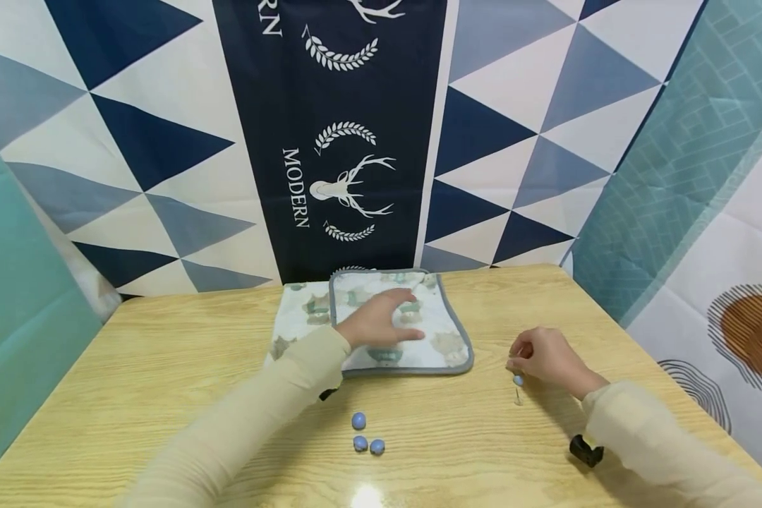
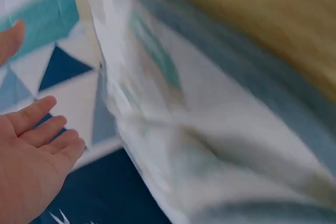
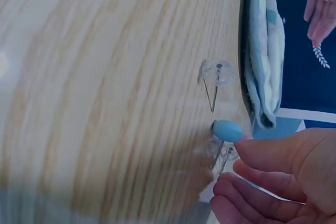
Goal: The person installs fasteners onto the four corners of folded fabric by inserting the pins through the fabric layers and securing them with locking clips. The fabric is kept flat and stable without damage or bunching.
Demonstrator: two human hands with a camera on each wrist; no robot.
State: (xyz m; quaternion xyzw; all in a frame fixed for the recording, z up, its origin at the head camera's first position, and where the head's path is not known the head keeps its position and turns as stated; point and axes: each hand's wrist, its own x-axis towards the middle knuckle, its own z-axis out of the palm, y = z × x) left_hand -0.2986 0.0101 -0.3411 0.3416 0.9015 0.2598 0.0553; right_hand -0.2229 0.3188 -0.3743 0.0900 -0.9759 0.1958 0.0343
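Observation:
In the head view my left hand point(image 1: 381, 321) hovers over a folded white quilt point(image 1: 413, 346) with grey edging and a green and tan print. Its fingers are spread with nothing between them; the left wrist view shows the open palm beside the blurred quilt point(image 2: 199, 103). My right hand point(image 1: 549, 360) is low over the table at the right. In the right wrist view its thumb and index finger pinch at a small clear-headed pin point(image 3: 229, 152). A blue rounded cap point(image 3: 227, 130) sits right at the thumb tip. Another clear-headed pin point(image 3: 218, 72) lies just beyond.
Three blue caps point(image 1: 358, 421) lie grouped on the wooden table point(image 1: 165, 367), nearer to me than the quilt. A patterned cloth wall point(image 1: 349, 141) stands along the back edge. Fabric panels hang at the left point(image 1: 25, 282) and right point(image 1: 692, 212).

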